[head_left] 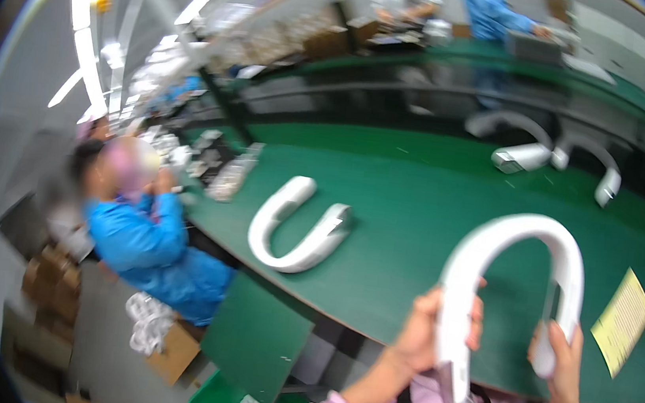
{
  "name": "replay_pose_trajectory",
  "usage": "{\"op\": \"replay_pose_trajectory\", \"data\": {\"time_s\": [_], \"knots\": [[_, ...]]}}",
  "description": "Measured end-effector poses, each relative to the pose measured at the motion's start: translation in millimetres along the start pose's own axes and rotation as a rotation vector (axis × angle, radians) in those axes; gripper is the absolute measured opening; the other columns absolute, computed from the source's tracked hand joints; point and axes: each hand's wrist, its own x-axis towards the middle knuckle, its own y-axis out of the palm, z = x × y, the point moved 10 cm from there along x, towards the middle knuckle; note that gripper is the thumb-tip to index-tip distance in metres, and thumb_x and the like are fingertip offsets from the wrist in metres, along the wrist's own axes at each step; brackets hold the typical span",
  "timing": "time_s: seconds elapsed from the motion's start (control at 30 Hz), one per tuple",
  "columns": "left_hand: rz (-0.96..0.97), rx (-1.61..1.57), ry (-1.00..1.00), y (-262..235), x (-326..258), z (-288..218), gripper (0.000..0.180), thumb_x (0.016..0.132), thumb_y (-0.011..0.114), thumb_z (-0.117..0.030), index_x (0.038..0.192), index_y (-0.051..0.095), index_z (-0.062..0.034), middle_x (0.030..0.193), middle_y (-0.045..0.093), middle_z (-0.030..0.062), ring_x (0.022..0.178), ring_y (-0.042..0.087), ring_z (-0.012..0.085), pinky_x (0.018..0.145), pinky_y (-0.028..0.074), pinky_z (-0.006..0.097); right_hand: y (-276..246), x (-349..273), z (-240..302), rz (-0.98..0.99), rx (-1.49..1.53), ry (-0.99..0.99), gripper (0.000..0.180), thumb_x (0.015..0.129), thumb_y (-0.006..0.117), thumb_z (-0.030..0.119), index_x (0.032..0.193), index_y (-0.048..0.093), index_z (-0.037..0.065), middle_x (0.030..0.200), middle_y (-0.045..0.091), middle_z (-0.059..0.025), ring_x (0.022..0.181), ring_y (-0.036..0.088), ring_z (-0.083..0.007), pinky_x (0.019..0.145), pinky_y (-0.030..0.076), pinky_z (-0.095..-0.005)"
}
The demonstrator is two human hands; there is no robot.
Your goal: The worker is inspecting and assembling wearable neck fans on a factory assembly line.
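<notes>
Over the near edge of the green table, I hold up a white U-shaped neck fan (523,224), its curved end pointing away from me. My left hand (426,325) is closed around its left arm. The right arm of the fan is gripped in my right hand (562,356). A similar neck fan (284,259) lies on the table to the left, its open end facing away. Two more white neck fans rest at the back right, one (525,157) next to the other (609,182).
A yellow printed sheet (621,323) lies right of my right hand. At the left, a person in blue (135,236) sits by the table (401,210), near white parts and a clear bag (231,179). Cartons (50,286) stand on the floor. Other people work at the far bench.
</notes>
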Motion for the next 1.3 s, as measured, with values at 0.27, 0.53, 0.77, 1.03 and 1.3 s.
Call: {"op": "replay_pose_trajectory", "data": {"time_s": [0.27,0.53,0.77,1.03,1.3], "knots": [[-0.038,0.116,0.157,36.6,35.4,-7.8,0.041,0.090,0.034,-0.030,0.112,0.047,0.0023,0.078,0.056,0.0106,0.054,0.056,0.0208,0.044,0.050,0.032,9.9,17.6,-16.1,0.141,0.189,0.265,0.036,0.087,0.053,0.030,0.103,0.045,-0.001,0.074,0.056,-0.0088,0.054,0.057,-0.0161,0.048,0.048,-0.0273],[-0.268,0.395,0.143,70.5,33.5,5.4,0.037,0.089,0.035,-0.033,0.090,0.051,0.0000,0.077,0.055,0.0101,0.057,0.056,0.0172,0.053,0.049,0.030,19.9,14.2,-57.5,0.199,0.394,0.432,0.043,0.089,0.050,0.036,0.112,0.045,0.000,0.075,0.056,-0.0085,0.058,0.057,-0.0172,0.052,0.048,-0.0284],[-0.191,0.476,0.157,74.4,30.0,6.3,0.039,0.088,0.034,-0.034,0.095,0.048,0.0014,0.076,0.055,0.0116,0.056,0.057,0.0176,0.050,0.050,0.029,19.2,16.2,-57.3,0.180,0.400,0.425,0.045,0.089,0.049,0.035,0.114,0.044,-0.001,0.078,0.057,-0.0092,0.062,0.058,-0.0174,0.056,0.048,-0.0291],[-0.129,0.524,0.177,73.6,28.2,11.9,0.039,0.085,0.034,-0.030,0.102,0.043,0.0040,0.070,0.054,0.0141,0.046,0.055,0.0212,0.040,0.046,0.028,13.4,18.5,-55.5,0.180,0.483,0.369,0.043,0.089,0.051,0.031,0.116,0.044,-0.001,0.087,0.057,-0.0105,0.072,0.059,-0.0169,0.066,0.051,-0.0289],[0.122,0.303,0.093,41.1,26.7,26.4,0.046,0.082,0.037,-0.028,0.108,0.042,0.0090,0.063,0.051,0.0165,0.039,0.051,0.0249,0.032,0.044,0.033,-21.4,12.6,-37.1,0.086,0.303,0.129,0.046,0.088,0.055,0.026,0.121,0.037,-0.001,0.093,0.056,-0.0098,0.076,0.057,-0.0137,0.067,0.048,-0.0270]]}}
